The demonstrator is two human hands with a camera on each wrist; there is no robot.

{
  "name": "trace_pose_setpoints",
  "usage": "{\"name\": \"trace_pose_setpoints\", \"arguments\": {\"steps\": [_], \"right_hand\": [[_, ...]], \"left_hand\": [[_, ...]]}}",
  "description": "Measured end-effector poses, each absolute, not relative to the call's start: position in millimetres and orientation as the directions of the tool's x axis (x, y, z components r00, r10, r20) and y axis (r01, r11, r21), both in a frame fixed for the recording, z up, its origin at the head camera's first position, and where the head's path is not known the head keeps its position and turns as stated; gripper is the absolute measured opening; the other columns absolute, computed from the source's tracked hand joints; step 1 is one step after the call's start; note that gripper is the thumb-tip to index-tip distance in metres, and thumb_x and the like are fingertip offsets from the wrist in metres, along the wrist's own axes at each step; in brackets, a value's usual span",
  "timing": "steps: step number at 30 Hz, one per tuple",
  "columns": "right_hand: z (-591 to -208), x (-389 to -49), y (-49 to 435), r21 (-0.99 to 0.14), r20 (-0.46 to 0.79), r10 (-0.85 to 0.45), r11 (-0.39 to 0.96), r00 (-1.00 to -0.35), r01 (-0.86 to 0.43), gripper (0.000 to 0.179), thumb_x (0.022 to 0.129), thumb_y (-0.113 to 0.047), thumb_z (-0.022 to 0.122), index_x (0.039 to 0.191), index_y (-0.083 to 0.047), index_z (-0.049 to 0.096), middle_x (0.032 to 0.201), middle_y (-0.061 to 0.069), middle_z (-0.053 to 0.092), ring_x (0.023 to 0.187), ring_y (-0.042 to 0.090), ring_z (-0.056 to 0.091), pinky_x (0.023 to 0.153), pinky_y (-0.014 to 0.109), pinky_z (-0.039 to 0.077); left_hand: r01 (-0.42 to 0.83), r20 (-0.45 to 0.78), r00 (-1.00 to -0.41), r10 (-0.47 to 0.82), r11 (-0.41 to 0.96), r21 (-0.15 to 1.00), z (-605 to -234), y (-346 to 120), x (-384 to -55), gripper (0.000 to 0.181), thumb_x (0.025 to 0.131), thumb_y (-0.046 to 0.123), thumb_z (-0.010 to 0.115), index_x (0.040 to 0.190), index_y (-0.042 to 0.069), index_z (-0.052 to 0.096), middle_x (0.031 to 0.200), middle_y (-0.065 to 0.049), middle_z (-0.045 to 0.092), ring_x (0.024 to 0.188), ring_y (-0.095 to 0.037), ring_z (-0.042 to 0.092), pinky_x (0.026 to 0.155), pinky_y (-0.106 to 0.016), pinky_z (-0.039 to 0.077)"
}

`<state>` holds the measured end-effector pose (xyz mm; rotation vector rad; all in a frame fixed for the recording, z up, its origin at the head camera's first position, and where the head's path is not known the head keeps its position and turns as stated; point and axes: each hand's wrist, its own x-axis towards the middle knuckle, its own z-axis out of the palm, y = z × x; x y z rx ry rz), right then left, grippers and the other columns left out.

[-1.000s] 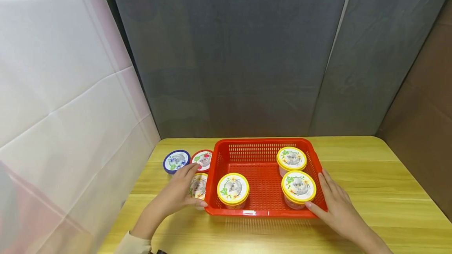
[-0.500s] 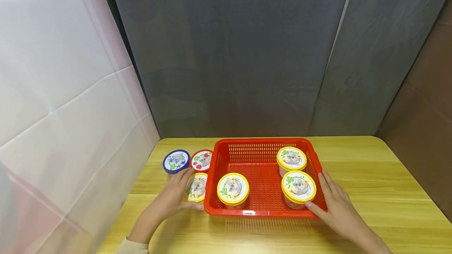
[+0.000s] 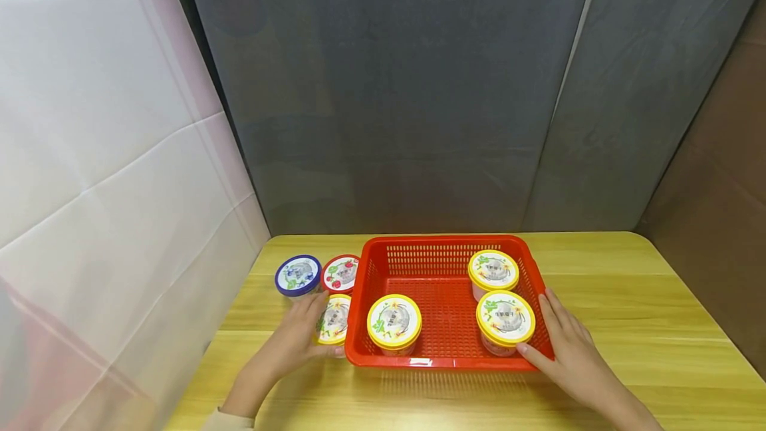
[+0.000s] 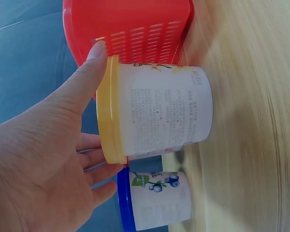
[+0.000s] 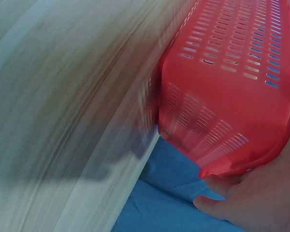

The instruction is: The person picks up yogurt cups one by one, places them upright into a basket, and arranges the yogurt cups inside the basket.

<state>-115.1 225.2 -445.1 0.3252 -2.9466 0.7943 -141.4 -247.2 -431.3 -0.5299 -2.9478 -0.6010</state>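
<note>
Yellow lid up, the outside cup (image 3: 333, 320) sits right in your left grip (image 3: 293, 332), on the thumb side of your palm. The cup is upright, so its tall way points straight up. Your thumb goes round its near side and your fingers round its far side, so you seem to pinch it by the lid. How hard, I can't tell. Your left grip is the close one. Your right grip (image 3: 571, 351) is well apart from the cup and holds the right edge of the red basket (image 3: 455, 361), near the front corner.

The basket is what blocks you. Its left wall is just right of the cup, and its rim hides a bit of the lid. Touching or not, I can't tell. The basket's long side runs left to right on the counter (image 3: 628, 298), so going up looks easier than going sideways.

Inside it are the front left cup (image 3: 394, 321), the front right cup (image 3: 505, 316) and the back right cup (image 3: 493, 269), all with yellow lids. Just behind your cup is a red-lidded cup (image 3: 341, 273), with a blue-lidded cup (image 3: 298, 274) to its left. Farthest back hangs grey cloth (image 3: 389, 98).
</note>
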Motion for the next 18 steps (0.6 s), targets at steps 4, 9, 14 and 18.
{"name": "trace_pose_setpoints", "arguments": {"steps": [4, 9, 14, 18], "right_hand": [[-445.1, -115.3, 225.2, -0.490, 0.123, -0.185, 0.843, -0.975, -0.222, 0.100, 0.090, -0.056, 0.063, 0.157, 0.001, 0.014, 0.166, 0.023, 0.010, 0.141, 0.055, 0.027, 0.107, 0.073, 0.024], [-445.2, -115.0, 225.4, -0.490, 0.129, -0.185, 0.843, -0.974, -0.225, 0.100, 0.090, -0.056, 0.063, 0.157, 0.001, 0.015, 0.166, 0.022, 0.010, 0.141, 0.055, 0.027, 0.108, 0.072, 0.024], [-445.8, -114.8, 225.6, -0.486, 0.136, -0.186, 0.844, -0.973, -0.229, 0.100, 0.090, -0.056, 0.063, 0.157, 0.001, 0.015, 0.165, 0.023, 0.011, 0.140, 0.055, 0.028, 0.108, 0.072, 0.025], [-445.9, -115.0, 225.7, -0.485, 0.136, -0.184, 0.844, -0.973, -0.228, 0.100, 0.090, -0.055, 0.063, 0.157, 0.001, 0.015, 0.165, 0.023, 0.011, 0.140, 0.055, 0.028, 0.107, 0.073, 0.025]], "left_hand": [[0.345, 0.145, -0.938, 0.314, 0.867, 0.360, -432.2, -246.3, -141.6, 0.109, 0.065, 0.056, 0.085, 0.146, -0.004, 0.041, 0.143, -0.022, 0.050, 0.135, -0.040, 0.045, 0.111, -0.059, 0.041], [0.349, 0.158, -0.937, 0.312, 0.867, 0.356, -432.5, -245.7, -141.3, 0.107, 0.066, 0.052, 0.086, 0.146, -0.003, 0.041, 0.143, -0.022, 0.050, 0.135, -0.040, 0.045, 0.111, -0.059, 0.042], [0.359, 0.170, -0.933, 0.318, 0.864, 0.352, -433.5, -245.6, -140.9, 0.105, 0.067, 0.048, 0.087, 0.146, -0.004, 0.041, 0.142, -0.022, 0.051, 0.134, -0.040, 0.046, 0.111, -0.059, 0.042], [0.357, 0.168, -0.934, 0.317, 0.864, 0.356, -433.9, -245.4, -140.7, 0.104, 0.067, 0.047, 0.087, 0.146, -0.004, 0.041, 0.142, -0.022, 0.051, 0.134, -0.040, 0.046, 0.111, -0.058, 0.041]]}}
